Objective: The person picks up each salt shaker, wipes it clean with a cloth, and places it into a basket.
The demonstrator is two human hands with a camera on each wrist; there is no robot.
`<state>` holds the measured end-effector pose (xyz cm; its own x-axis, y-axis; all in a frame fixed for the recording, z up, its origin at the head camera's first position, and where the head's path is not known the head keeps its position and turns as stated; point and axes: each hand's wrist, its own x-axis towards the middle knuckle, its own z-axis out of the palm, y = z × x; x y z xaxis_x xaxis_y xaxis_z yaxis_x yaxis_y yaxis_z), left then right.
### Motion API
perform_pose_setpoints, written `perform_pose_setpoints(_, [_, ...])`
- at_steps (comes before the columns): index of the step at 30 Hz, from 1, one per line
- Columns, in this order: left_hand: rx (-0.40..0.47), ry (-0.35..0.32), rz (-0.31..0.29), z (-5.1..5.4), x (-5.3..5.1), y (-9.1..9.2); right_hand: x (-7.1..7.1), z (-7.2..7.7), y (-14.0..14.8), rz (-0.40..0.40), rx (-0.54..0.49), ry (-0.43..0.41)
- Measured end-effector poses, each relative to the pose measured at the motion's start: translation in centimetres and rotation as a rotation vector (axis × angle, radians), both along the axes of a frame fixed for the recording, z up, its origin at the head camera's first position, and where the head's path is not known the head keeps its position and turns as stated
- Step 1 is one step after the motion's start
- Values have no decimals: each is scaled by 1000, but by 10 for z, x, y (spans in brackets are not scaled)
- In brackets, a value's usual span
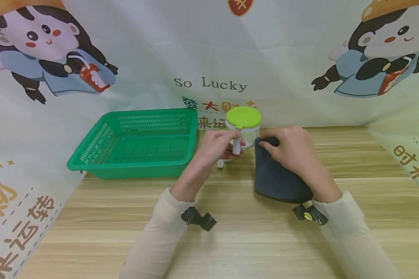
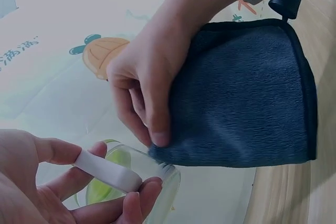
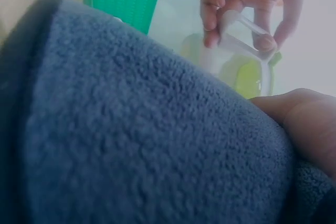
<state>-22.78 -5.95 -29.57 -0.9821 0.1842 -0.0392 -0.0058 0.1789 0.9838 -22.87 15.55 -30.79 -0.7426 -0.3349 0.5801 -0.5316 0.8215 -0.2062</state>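
With my left hand (image 1: pixel 214 145) I have thumb and fingers curled about a white handle (image 1: pixel 236 145), pinching it; it belongs to a clear jar (image 1: pixel 252 135) with a bright green lid (image 1: pixel 243 117). My right hand (image 1: pixel 291 147) has its thumb and fingertips closed on the upper corner of a dark blue cloth (image 1: pixel 281 178), the rest of which spreads down under my palm toward my wrist, its weave fuzzy up close and its edge bound in a darker border. That pinched corner is just beside the jar; whether the two touch, I can't tell. The jar's walls are see-through, but what it contains I can't make out. Below my left fingers shows a small white piece (image 1: pixel 220 164), mostly hidden by my hand. To my left, on the wood-grained table (image 1: pixel 230 248), sits a green basket (image 1: pixel 136 171) with slotted sides and a broad rim. On the printed sheet (image 1: pixel 283 91) behind I can read "So Lucky", with "来运" lower down beside the jar; at the left side runs "来运转", and at the right "时来".
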Motion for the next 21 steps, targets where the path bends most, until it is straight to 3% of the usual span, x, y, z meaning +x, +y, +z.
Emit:
perform_pose_setpoints(6, [-21, -5, -10, -1, -2, 3, 4, 4, 3, -9, -95, 110])
perform_pose_setpoints(9, [-19, 2, -10, 0, -2, 3, 5, 5, 4, -9, -107, 120])
perform_pose_setpoints(17, [-8, 2, 7, 1, 0, 0, 1, 0, -2, -13, 56, -74])
perform_pose_setpoints(21, [4, 13, 6, 1, 0, 0, -1, -3, -3, -6, 66, -94])
